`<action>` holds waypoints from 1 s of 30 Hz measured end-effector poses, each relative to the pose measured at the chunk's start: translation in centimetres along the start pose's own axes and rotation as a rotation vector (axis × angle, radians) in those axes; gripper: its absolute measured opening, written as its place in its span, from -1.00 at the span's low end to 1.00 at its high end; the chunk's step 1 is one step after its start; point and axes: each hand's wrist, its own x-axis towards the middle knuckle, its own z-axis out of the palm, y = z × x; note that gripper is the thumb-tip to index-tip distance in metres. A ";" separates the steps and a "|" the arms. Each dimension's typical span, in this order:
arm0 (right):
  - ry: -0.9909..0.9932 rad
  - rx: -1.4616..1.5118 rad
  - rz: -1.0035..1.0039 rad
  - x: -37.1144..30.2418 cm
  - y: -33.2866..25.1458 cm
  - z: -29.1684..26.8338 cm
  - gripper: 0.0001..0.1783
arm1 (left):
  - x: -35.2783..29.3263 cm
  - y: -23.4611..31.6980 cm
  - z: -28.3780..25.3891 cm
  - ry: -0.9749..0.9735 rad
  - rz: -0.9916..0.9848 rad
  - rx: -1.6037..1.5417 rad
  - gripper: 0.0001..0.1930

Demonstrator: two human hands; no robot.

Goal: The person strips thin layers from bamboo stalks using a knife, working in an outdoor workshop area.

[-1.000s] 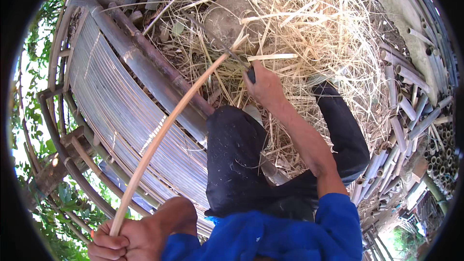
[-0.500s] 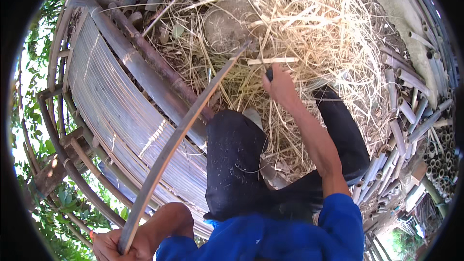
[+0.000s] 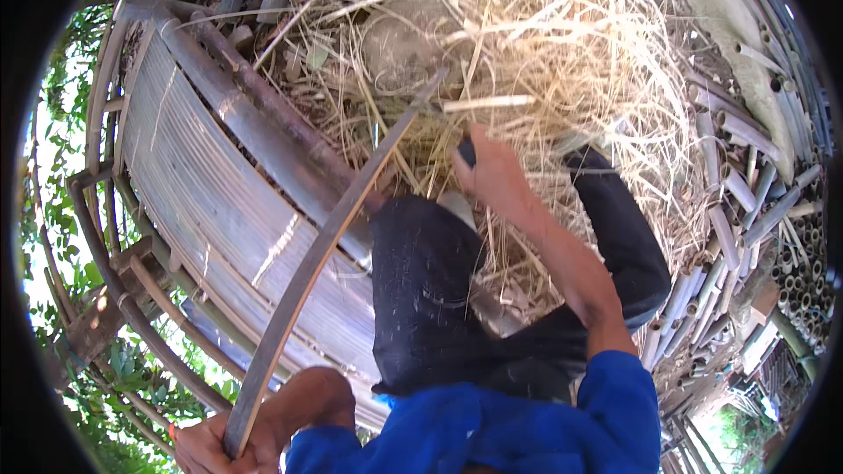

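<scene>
The bamboo strip [image 3: 327, 239] slants from lower left to upper centre of the frame, its lower end gripped in the closed left hand [image 3: 211, 446]. Near centre, the right hand [image 3: 497, 174] is wrapped around a dark handle [image 3: 469, 152]; what extends from it is too blurred to tell. Beyond, pale shavings [image 3: 580, 53] fill the upper centre, a slatted panel [image 3: 198, 167] the left, and cut tubes [image 3: 801, 276] stack at right.
</scene>
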 end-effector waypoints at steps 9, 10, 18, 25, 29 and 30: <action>0.072 0.034 -0.112 0.8 0.2 1.2 -0.69 | 0.4 0.4 -0.9 -0.026 0.118 0.049 -0.59; 0.072 0.036 -0.113 0.5 -0.1 1.3 -0.69 | 0.4 0.6 -1.1 -0.028 0.118 0.050 -0.59; 0.054 -0.077 0.162 5.4 10.6 3.3 -0.69 | 0.1 0.8 -0.1 0.091 0.099 -0.091 -0.66; 0.109 -0.046 0.199 5.6 11.6 3.4 -0.66 | 2.2 4.7 -1.1 0.147 -0.162 0.678 -0.51; -0.024 -0.096 0.284 4.0 7.5 2.1 -0.55 | 4.5 9.3 -0.8 0.179 -0.206 0.679 -0.51; 0.017 -0.066 0.239 3.7 8.1 1.3 -0.51 | 5.4 11.0 -0.7 0.184 -0.161 0.647 -0.53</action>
